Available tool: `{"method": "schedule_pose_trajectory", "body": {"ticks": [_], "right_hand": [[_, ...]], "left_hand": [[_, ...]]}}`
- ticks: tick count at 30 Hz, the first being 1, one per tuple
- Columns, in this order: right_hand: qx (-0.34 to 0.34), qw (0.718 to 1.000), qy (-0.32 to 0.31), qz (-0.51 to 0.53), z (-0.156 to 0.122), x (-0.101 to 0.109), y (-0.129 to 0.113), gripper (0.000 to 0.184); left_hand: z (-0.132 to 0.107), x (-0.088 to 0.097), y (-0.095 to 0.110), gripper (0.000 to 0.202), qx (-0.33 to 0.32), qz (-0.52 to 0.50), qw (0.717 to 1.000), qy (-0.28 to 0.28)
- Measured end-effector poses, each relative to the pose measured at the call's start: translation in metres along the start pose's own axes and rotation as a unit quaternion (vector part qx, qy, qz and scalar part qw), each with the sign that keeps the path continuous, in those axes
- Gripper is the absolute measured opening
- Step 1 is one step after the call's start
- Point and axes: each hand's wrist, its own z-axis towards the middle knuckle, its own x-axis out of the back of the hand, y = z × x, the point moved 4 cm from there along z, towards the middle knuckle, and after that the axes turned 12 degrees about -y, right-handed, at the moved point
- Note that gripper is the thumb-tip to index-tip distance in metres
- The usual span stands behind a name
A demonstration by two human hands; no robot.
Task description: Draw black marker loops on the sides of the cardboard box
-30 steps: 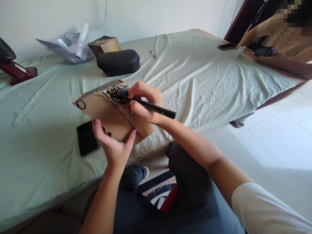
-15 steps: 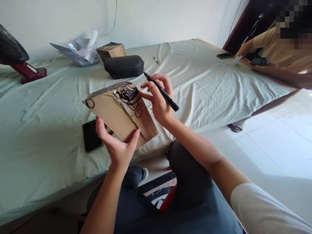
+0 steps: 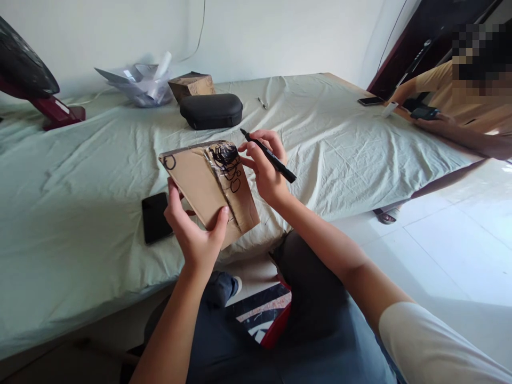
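Note:
My left hand (image 3: 194, 233) grips the near edge of a flat brown cardboard parcel (image 3: 206, 184) and holds it tilted above the bed's front edge. The parcel has clear tape across it, black scribbles near its top and a small black circle in its far left corner. My right hand (image 3: 264, 169) holds a black marker pen (image 3: 269, 156), tip pointing up and to the left, just right of the scribbles and off the cardboard.
A black phone (image 3: 155, 217) lies on the pale green sheet (image 3: 80, 176) under the parcel. Further back are a black case (image 3: 211, 110), a small cardboard box (image 3: 192, 85), crumpled plastic (image 3: 138, 84) and a fan base (image 3: 60, 113). Another person (image 3: 460, 101) sits at the far right.
One second ago the marker tip was on the scribbled patch. My right hand has since lifted the pen off the parcel, and my left hand has turned the parcel more upright.

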Motion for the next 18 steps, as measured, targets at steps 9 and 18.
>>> {"method": "schedule_pose_trajectory", "body": {"ticks": [9, 18], "right_hand": [[-0.04, 0.997, 0.055, -0.032, 0.011, 0.023, 0.023, 0.048], [-0.026, 1.0, -0.012, 0.003, 0.0, -0.002, -0.003, 0.051]], "left_hand": [[0.0, -0.004, 0.011, 0.09, -0.111, 0.055, 0.992, -0.037], [0.003, 0.002, -0.002, 0.149, -0.03, -0.028, 0.999, -0.017]]}}
